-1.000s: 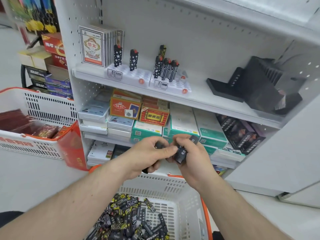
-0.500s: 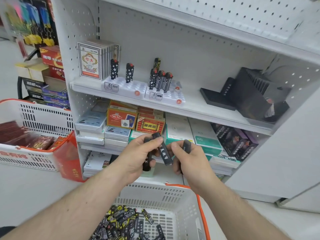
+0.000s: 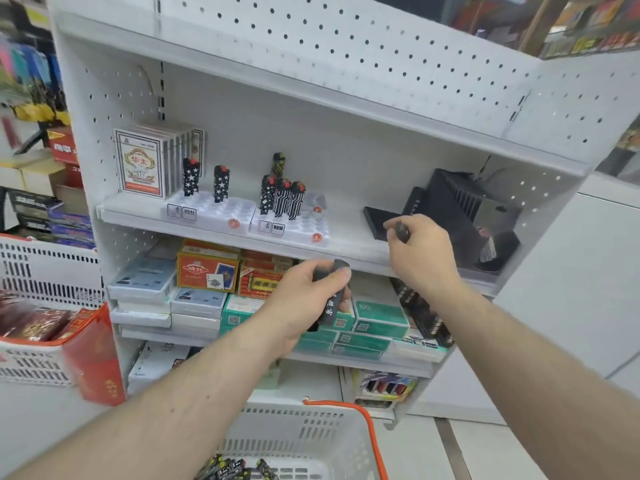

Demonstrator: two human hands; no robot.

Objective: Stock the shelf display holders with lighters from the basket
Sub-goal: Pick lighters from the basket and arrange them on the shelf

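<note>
My left hand (image 3: 308,296) grips black lighters (image 3: 330,299) with white lettering, in front of the lower shelf. My right hand (image 3: 420,251) pinches one dark lighter (image 3: 401,231), raised to the upper shelf beside the black display holder (image 3: 450,206). Two white display trays (image 3: 211,211) (image 3: 294,225) on that shelf hold a few patterned black lighters (image 3: 282,199) standing upright. The white basket (image 3: 298,434) with an orange rim sits below, with several lighters (image 3: 235,467) in it.
Card decks (image 3: 142,164) stand at the shelf's left end. Boxes of cards and cartons (image 3: 207,271) fill the lower shelf. A second white basket (image 3: 41,306) with red packs sits at left on the floor. A grey wall panel (image 3: 571,289) lies to the right.
My hands have separated. The right hand rose up and to the right with one lighter toward the black holder. The left hand stays lower with its lighters. The view tilted upward.
</note>
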